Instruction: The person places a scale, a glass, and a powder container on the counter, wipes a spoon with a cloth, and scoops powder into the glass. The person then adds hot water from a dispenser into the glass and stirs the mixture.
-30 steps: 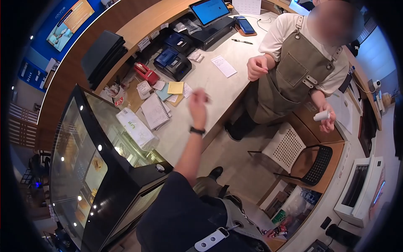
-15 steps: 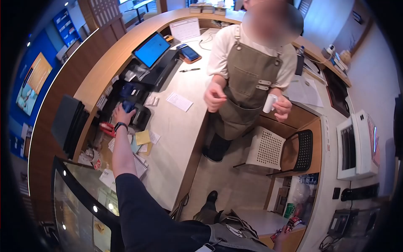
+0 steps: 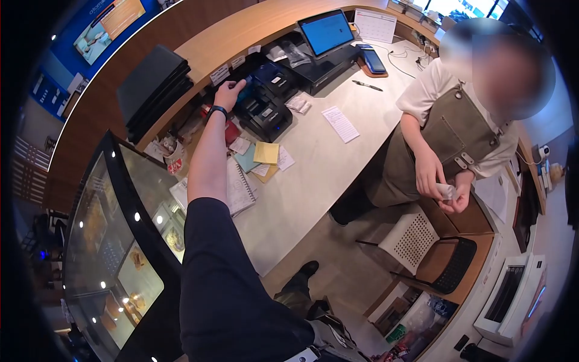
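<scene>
My left hand (image 3: 230, 93) reaches across the counter to the far left side of a black receipt printer (image 3: 265, 117). Its fingers bend toward the printer beside something bluish (image 3: 245, 95); the fingertips are partly hidden, so their grip cannot be made out. A dark band (image 3: 218, 111) circles the wrist. Directly behind this printer stands a second dark machine (image 3: 274, 81). My right hand is out of view. At the right, a co-worker in an olive apron (image 3: 449, 130) holds a small white roll (image 3: 447, 191) between both hands.
A spiral notebook (image 3: 240, 187) and yellow sticky notes (image 3: 266, 153) lie on the counter (image 3: 313, 181). Behind them are a blue-screened monitor (image 3: 326, 33), a phone (image 3: 372, 60) and a pen (image 3: 367, 85). A glass display case (image 3: 129, 241) borders the left; a chair (image 3: 410, 244) stands right.
The view has swung left, with the counter shifting rightward. My left hand has moved from over the printer to its far side. My right hand has left view. The co-worker's hands have come together around the roll.
</scene>
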The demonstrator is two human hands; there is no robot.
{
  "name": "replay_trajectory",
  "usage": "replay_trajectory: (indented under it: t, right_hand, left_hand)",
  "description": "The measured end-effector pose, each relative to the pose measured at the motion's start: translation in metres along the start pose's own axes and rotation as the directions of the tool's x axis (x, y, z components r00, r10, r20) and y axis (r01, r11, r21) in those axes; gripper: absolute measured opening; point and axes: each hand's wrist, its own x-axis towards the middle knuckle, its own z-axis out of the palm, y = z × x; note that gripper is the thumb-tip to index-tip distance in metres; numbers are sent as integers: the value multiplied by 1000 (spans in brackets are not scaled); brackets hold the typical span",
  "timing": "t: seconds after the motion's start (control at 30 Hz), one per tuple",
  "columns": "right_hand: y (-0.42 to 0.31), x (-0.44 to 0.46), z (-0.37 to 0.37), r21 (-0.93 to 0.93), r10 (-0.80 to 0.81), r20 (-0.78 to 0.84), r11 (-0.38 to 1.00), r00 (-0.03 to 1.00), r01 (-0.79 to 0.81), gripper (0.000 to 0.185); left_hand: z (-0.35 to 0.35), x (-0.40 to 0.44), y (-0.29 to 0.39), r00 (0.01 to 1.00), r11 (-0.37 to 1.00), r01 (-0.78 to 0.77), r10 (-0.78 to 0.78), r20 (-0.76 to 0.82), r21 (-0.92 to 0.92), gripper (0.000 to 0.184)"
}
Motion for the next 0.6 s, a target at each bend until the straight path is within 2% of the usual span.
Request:
replay_trajectory:
  t: [0.03,0.13,0.27,0.3,0.33,0.4,0.43,0.47,0.5,0.53,0.57,0.6]
  right_hand:
    - [-1,-1,3,-5,1,4,1000,1000,-1,29]
    - [-3,2,1,-12,1,13,1000,1000,0,28]
    - [1,8,-9,-23,8,40,1000,999,-7,27]
    - [4,10,-16,-17,10,42,1000,999,-10,27]
    - [4,8,-22,-15,14,51,1000,999,-13,27]
    - [15,9,-42,3,29,70,1000,997,-30,26]
    - [21,10,-51,16,41,73,999,997,-42,26]
    - [25,7,-59,22,58,79,998,995,-60,26]
    - [27,6,-65,46,108,86,993,990,-113,25]
    - [24,7,-61,72,154,107,984,982,-162,25]
    - [24,5,-63,67,136,91,987,986,-143,25]
    - [24,6,-58,65,115,88,991,990,-121,26]
  left_hand:
    - [1,2,-3,995,998,52,-49,-87,27,77]
    - [1,7,-9,996,997,69,-67,-61,31,78]
    - [8,16,-25,992,999,38,-35,-121,26,77]
    - [9,19,-27,985,999,-13,21,-170,47,76]
    - [6,10,-13,980,1000,12,-9,-196,18,76]
    - [0,3,13,961,975,157,-114,-254,157,85]
    - [6,23,1,933,957,239,-180,-313,162,87]
    - [6,34,-5,939,973,191,-144,-312,128,83]
    - [14,13,27,825,957,177,-273,-495,-231,73]
    - [3,-47,101,782,862,152,-404,-474,-483,59]
    - [18,-26,77,664,808,-223,-284,-692,-546,46]
    - [21,-36,88,579,731,-327,-346,-738,-599,40]
